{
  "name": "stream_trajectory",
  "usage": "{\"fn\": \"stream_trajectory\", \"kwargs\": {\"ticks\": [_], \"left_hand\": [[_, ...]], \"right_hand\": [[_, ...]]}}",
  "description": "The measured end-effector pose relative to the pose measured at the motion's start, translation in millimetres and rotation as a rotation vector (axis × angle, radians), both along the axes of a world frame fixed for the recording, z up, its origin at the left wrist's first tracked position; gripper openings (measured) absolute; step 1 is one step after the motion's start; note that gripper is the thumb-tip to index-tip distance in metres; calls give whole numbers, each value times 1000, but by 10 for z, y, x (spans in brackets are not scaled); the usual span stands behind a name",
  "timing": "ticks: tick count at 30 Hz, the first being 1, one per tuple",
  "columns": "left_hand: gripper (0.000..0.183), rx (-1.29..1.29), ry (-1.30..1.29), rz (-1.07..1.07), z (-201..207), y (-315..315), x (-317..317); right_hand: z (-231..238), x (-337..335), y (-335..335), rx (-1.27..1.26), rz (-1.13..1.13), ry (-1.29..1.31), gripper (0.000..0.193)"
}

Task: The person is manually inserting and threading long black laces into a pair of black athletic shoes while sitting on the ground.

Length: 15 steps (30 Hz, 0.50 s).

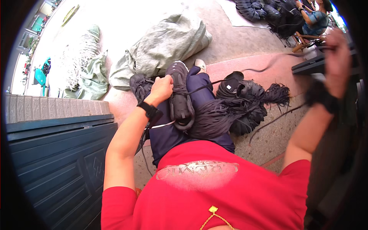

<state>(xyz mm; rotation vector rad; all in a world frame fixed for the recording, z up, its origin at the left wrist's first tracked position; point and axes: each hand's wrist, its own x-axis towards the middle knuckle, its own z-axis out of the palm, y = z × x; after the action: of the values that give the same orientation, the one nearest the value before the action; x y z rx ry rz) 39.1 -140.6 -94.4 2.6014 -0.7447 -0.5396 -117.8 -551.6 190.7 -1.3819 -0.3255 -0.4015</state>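
A dark shoe (181, 103) lies along my lap, its toe pointing away from me. My left hand (161, 89) is closed on the shoe's left edge near the lacing. From the lacing a dark shoelace (207, 87) runs off to the right. My right hand (337, 57), raised far out to the right and blurred by motion, is closed with the lace's far stretch leading into it. A bundle of dark laces (214, 119) rests over my right thigh. Another dark shoe (140, 86) sits just left of my left hand.
More dark shoes (245, 92) are piled right of my legs. A grey-green woven sack (165, 42) lies ahead; pale laces (85, 50) hang at the left. A blue panelled door (65, 161) stands at left, a dark bench edge (312, 65) at right. A seated person (316, 21) works far right.
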Motion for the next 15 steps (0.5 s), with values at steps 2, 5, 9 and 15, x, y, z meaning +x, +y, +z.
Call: {"fn": "stream_trajectory", "kwargs": {"ticks": [2, 5, 9, 15], "left_hand": [[20, 16, 5, 27, -78, 272, -47], [23, -84, 52, -50, -118, 313, -68], [27, -102, 67, -18, -108, 326, -147], [32, -227, 10, -18, -137, 383, -182]], "right_hand": [[-825, 393, 759, -293, -392, 381, 21], [-2090, 653, 1929, -431, 122, 750, 22], [-2843, 563, 2892, -1014, -51, 528, 18], [-3103, 628, 3212, -1199, -228, 402, 9]]}}
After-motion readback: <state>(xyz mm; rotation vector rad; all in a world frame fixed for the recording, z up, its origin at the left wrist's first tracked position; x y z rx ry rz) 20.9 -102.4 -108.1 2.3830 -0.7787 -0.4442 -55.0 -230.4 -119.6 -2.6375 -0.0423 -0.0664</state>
